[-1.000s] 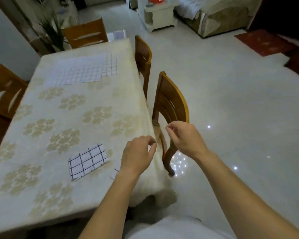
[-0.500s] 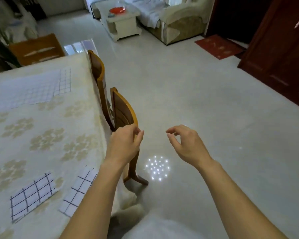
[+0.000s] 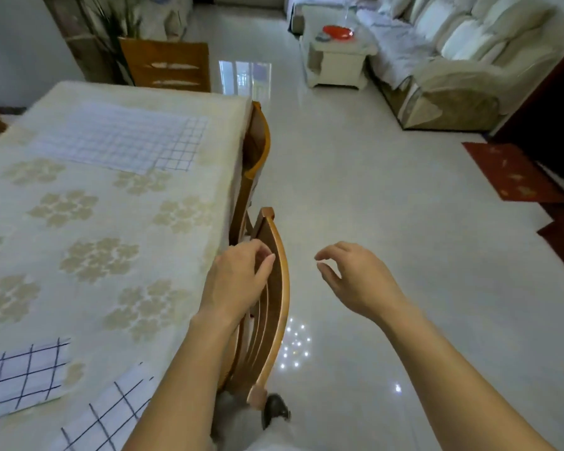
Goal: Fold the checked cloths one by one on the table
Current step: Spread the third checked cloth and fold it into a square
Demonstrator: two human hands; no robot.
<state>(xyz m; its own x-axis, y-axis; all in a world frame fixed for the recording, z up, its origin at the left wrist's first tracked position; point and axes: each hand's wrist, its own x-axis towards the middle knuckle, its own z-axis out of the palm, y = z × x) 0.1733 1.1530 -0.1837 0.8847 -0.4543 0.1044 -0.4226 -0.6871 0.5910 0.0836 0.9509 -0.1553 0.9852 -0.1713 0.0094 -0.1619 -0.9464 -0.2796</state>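
White big checked cloth (image 3: 111,138) lies flat at far end of table (image 3: 118,222); 2 folded cloths (image 3: 23,375) sit near me. My left hand (image 3: 235,281) is over a chair (image 3: 274,320), right hand (image 3: 358,281) over the floor (image 3: 404,190). Fingers (image 3: 327,252) loose on both, holding nothing.

You've got a glossy tile floor (image 3: 388,206) at 3 o'clock, a varnished wood chair (image 3: 282,307) at 6, and a matt fabric tablecloth (image 3: 111,222) and checked cloths (image 3: 20,375) at 8.

White cloths (image 3: 23,375) checked dark blue on a cream tablecloth (image 3: 111,239) (beige flower clusters).
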